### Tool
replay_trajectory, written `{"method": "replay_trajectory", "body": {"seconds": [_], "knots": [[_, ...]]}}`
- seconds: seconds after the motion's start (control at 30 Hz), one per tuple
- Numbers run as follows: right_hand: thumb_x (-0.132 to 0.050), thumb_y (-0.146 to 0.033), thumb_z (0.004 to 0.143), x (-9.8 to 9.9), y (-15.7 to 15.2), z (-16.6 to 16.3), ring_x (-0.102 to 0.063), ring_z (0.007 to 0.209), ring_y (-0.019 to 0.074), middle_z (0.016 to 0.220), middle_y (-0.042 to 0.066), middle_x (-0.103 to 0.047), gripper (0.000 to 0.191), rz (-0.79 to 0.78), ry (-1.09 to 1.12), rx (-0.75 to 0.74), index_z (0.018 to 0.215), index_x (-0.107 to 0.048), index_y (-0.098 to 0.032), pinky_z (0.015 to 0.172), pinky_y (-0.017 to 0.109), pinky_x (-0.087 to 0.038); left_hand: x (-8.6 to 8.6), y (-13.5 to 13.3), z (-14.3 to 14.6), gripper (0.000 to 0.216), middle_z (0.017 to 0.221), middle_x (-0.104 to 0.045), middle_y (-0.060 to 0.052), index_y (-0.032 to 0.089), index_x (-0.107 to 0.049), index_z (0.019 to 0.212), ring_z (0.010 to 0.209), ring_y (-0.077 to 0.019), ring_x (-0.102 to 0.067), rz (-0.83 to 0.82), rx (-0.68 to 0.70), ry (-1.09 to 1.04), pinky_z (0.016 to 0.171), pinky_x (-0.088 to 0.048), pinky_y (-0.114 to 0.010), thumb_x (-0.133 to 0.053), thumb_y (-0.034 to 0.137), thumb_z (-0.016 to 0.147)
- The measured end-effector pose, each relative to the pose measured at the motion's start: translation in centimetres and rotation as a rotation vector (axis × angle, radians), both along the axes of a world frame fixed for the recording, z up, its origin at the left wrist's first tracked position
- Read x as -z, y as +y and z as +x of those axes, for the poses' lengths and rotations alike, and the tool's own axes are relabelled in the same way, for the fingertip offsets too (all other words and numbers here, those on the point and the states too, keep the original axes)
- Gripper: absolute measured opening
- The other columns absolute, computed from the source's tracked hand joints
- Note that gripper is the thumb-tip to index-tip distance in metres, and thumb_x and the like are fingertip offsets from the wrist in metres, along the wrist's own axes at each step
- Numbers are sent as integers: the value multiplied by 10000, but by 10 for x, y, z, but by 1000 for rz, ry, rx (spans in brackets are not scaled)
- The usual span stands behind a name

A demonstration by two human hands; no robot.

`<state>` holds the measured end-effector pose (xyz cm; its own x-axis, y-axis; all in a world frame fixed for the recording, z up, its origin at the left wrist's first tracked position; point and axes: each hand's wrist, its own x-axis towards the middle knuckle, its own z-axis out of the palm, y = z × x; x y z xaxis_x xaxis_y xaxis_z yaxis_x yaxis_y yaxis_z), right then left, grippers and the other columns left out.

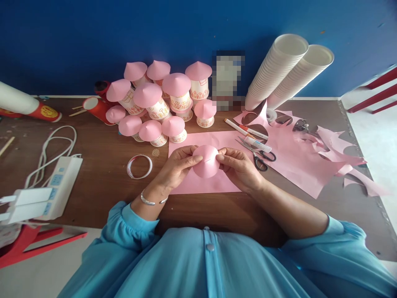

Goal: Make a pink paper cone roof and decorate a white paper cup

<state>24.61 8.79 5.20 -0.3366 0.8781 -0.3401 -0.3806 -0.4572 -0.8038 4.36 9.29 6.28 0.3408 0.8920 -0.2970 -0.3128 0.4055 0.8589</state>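
Between both hands I hold a small pink paper disc (206, 165) with a slit running to its middle. My left hand (181, 163) pinches its left edge, thumb on top. On the opposite edge, my right hand (237, 165) grips with thumb and fingers. Underneath lies a pink paper sheet (198, 188) on the table. Black-handled scissors (261, 159) rest just right of my right hand, beside a glue stick (258, 144). Behind my hands stand several decorated paper cups (180, 102) topped with pink paper cones (176, 85).
Two tall stacks of white paper cups (276, 66) lean at the back right. Pink paper scraps (307, 161) cover the right side, near some markers (240, 127). A tape ring (139, 167) lies left of my hands. Farther left are a power strip (63, 182) and a red cup (96, 108).
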Motion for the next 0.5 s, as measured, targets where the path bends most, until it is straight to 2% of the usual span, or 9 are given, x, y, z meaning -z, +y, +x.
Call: {"method": "replay_trajectory", "body": {"seconds": [0.13,0.23,0.37,0.5], "knots": [[-926,-494,692,4,-1,0,-539,685,129,692,-23,-620,362,49,-35,15,750,-718,-204,704,294,-465,1,1,-2,354,873,-742,-53,173,-752,878,878,-224,-673,-15,65,-22,827,-517,-351,-848,488,746],[-925,-486,696,4,-2,0,-531,686,127,696,-27,-614,350,72,-27,49,745,-718,-209,709,294,-465,4,0,-3,362,913,-774,-73,168,-786,950,948,-262,-705,15,124,-30,886,-520,-382,-861,458,748],[-936,-455,681,3,-2,1,-543,698,132,734,-15,-642,322,34,-2,4,759,-742,-210,721,301,-472,7,0,-4,287,954,-793,-87,168,-799,947,984,-279,-715,41,122,-25,896,-533,-413,-841,406,793],[-921,-449,701,4,-4,1,-549,696,137,715,-11,-646,299,36,7,-43,744,-752,-206,741,313,-477,9,1,-4,326,942,-800,-98,157,-802,937,985,-289,-715,35,127,-21,904,-537,-433,-876,416,752]]}}
